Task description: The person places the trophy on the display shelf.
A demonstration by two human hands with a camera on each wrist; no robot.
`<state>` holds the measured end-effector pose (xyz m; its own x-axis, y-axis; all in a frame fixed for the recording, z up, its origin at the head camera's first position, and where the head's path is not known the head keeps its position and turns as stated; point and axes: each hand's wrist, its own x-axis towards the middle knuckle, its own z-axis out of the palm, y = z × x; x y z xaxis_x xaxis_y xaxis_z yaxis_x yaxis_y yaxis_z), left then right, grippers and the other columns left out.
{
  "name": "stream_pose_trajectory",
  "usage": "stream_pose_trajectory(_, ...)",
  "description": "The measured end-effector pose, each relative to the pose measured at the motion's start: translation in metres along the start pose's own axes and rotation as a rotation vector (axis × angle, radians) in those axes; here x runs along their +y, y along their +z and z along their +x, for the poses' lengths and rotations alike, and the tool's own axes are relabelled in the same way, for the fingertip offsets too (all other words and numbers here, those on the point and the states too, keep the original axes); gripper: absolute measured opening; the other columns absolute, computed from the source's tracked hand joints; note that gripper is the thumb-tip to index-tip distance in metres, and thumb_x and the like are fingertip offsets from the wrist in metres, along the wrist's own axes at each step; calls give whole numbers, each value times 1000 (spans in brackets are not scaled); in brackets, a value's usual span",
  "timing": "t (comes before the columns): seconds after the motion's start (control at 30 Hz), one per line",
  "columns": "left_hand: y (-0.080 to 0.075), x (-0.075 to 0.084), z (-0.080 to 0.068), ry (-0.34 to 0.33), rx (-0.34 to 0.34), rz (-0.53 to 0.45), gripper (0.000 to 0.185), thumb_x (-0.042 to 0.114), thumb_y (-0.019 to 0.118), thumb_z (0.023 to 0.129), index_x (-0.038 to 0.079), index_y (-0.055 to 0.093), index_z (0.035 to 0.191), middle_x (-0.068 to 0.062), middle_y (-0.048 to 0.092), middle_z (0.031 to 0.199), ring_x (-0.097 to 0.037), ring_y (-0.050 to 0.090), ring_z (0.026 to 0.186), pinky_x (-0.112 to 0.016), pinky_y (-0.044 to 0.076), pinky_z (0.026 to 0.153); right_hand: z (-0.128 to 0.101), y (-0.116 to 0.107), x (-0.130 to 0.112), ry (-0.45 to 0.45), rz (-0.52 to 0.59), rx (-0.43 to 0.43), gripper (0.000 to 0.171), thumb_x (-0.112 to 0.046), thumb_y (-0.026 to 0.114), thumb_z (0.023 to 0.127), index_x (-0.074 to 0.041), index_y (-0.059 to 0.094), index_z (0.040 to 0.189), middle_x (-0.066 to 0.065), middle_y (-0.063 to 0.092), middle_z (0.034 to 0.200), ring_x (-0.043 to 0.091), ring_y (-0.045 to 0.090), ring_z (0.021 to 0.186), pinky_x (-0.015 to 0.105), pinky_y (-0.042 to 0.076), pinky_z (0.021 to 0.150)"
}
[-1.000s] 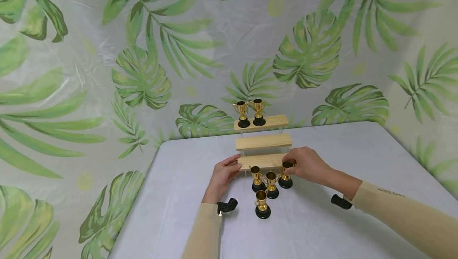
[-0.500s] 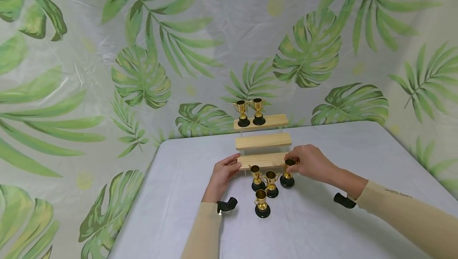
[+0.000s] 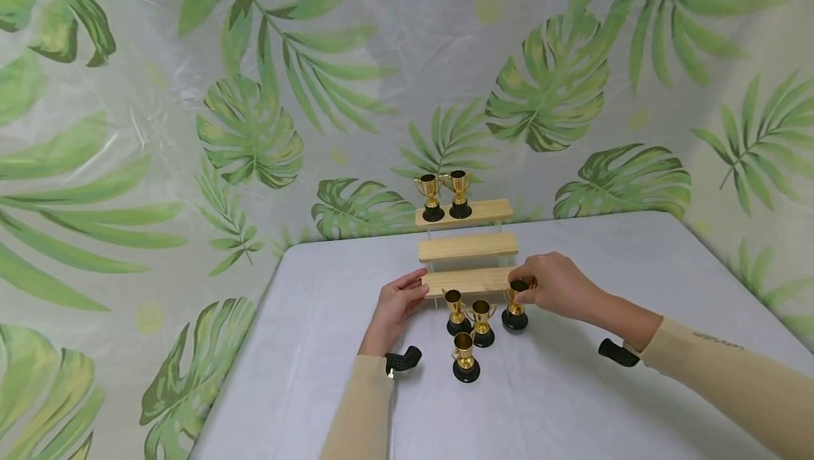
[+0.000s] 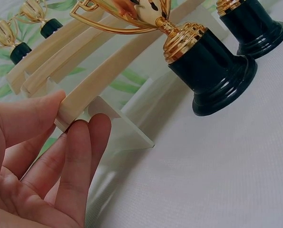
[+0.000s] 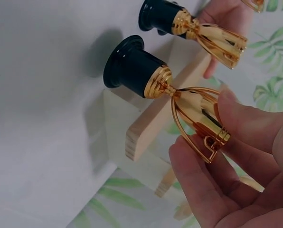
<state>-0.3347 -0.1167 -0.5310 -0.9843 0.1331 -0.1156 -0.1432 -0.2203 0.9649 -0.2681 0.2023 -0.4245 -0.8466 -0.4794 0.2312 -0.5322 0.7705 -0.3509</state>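
My left hand (image 3: 391,311) pinches the left end of the lowest wooden plank (image 3: 467,281) on a three-tier display stand; the left wrist view shows the thumb on top and fingers beneath the plank (image 4: 103,71). With thumb and fingers, my right hand (image 3: 559,287) holds a small gold trophy cup (image 3: 515,321) by its bowl, in front of the stand's right end. In the right wrist view this trophy's black base (image 5: 134,69) is close over the white tablecloth, its shadow beside it. Three similar trophies stand between the hands: one left (image 3: 457,326), one middle (image 3: 483,334), one nearest (image 3: 466,368).
Two more trophies, one left (image 3: 433,211) and one right (image 3: 461,207), stand on the left part of the top plank (image 3: 492,210). The middle plank (image 3: 467,247) lies between. Behind the table (image 3: 623,262) hangs a leaf-patterned sheet (image 3: 445,36).
My right hand has moved slightly to the right, carrying the trophy with it. The left hand keeps its grip on the lowest plank, and the other trophies stay in place.
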Motion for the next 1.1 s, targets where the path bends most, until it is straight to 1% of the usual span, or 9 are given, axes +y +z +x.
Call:
stream_pose_trajectory(0.43, 2, 1, 0, -12, 11, -8, 43, 3, 78, 86, 7, 70, 128, -8, 68, 121, -14, 66, 101, -28, 56, 84, -2, -14, -5, 6, -2, 11, 30, -16, 88, 78, -7, 79, 105, -5, 65, 83, 7, 55, 68, 28, 48, 58)
stream_pose_trajectory(0.7, 2, 1, 1, -7, 10, 4, 43, 5, 79, 86, 8, 70, 129, -10, 68, 121, -14, 67, 98, -29, 56, 85, -1, -22, -6, -4, -22, 21, 30, -16, 88, 78, -9, 79, 106, -5, 64, 82, 7, 52, 65, 28, 46, 56)
stream_pose_trajectory(0.83, 1, 0, 1, -3, 6, -1, 44, 5, 79, 87, 7, 69, 130, -11, 68, 119, -13, 68, 95, -29, 56, 86, 0, -27, -6, -1, -27, 21, 30, -17, 88, 78, -10, 80, 106, -7, 62, 79, 7, 51, 63, 28, 45, 54)
stream_pose_trajectory(1.1, 1, -1, 1, -15, 17, 1, 43, 6, 80, 85, 9, 71, 127, -9, 67, 118, -14, 68, 96, -28, 57, 84, 3, -35, -9, -13, -42, 44, 33, -16, 89, 77, -8, 79, 107, -7, 62, 78, 7, 50, 62, 29, 45, 54)
